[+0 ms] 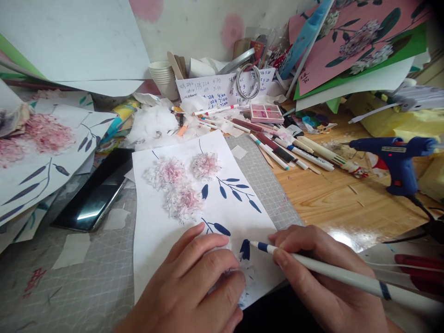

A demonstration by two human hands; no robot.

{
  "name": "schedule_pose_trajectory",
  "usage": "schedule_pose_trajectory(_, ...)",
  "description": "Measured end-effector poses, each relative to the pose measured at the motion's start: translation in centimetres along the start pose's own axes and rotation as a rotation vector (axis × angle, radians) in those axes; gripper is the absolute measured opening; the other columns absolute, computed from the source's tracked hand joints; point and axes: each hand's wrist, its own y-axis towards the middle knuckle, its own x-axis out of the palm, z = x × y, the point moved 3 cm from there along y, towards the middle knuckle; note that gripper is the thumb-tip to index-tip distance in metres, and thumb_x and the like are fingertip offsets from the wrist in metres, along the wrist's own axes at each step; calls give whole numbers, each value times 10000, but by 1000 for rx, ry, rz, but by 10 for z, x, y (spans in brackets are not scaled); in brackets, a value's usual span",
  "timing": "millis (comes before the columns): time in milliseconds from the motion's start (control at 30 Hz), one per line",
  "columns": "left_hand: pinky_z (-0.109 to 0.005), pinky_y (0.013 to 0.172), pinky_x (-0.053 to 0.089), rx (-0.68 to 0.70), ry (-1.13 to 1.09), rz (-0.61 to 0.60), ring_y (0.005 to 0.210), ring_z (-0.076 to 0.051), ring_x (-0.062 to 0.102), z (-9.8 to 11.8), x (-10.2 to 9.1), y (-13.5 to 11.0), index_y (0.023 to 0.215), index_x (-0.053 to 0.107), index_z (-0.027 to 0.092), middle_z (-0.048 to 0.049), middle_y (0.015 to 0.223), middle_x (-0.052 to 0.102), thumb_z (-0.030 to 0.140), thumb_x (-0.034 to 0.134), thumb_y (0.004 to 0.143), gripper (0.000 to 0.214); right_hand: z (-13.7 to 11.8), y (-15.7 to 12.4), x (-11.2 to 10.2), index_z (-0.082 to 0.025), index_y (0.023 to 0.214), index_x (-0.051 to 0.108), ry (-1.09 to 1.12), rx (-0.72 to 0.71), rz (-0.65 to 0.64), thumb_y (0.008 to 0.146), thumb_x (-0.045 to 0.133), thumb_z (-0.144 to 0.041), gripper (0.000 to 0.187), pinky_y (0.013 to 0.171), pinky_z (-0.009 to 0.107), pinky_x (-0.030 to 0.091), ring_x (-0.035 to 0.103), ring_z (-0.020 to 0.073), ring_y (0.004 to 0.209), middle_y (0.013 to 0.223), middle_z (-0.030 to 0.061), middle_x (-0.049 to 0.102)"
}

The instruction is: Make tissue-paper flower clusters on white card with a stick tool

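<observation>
My right hand point(322, 277) grips a white marker pen point(329, 270) with a blue band near its tip. The tip touches or nearly touches a dark blue leaf point(245, 249) on a white sheet of paper point(149, 259). My left hand point(197, 273) lies on the lower part of the sheet, fingers bent and somewhat apart. Something pale with blue smudges shows beside its fingertips; I cannot make out what it is. Fluffy pink-and-white flowers point(183, 202) stand raised on the sheet, with painted blue leaves point(236, 195) and stems around them.
A grey cutting mat point(111, 268) lies beneath the sheet. To the left are a black phone point(97, 189) and another flower picture point(45, 175). Several pens point(270, 150) and a pink palette point(266, 113) lie behind. A blue glue gun point(398, 157) stands right, its cord trailing down.
</observation>
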Motion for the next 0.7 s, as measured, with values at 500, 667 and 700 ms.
schedule_pose_trajectory(500, -438, 1096, 351, 71, 50, 38, 1070, -203, 559, -6, 5, -1, 918, 686, 234, -2, 928, 666, 209, 517, 876, 175, 0, 0, 1, -224, 778, 567, -14, -7, 3, 832, 575, -172, 75, 526, 231, 522, 665, 155, 621, 706, 9, 674)
schedule_pose_trajectory(667, -406, 1112, 324, 115, 43, 84, 1069, -191, 553, -8, 6, 0, 899, 686, 236, 13, 926, 668, 232, 505, 882, 182, -3, -2, -1, -226, 773, 553, 0, 1, 1, 831, 564, -154, 93, 550, 237, 529, 672, 158, 650, 693, -1, 660)
schedule_pose_trajectory(700, -397, 1113, 320, 134, 47, 94, 1068, -187, 552, -9, 7, -1, 896, 686, 238, 18, 928, 668, 236, 498, 884, 188, -3, -2, -2, -227, 767, 550, 3, 3, -3, 828, 563, -151, 98, 564, 238, 534, 676, 160, 665, 689, -3, 656)
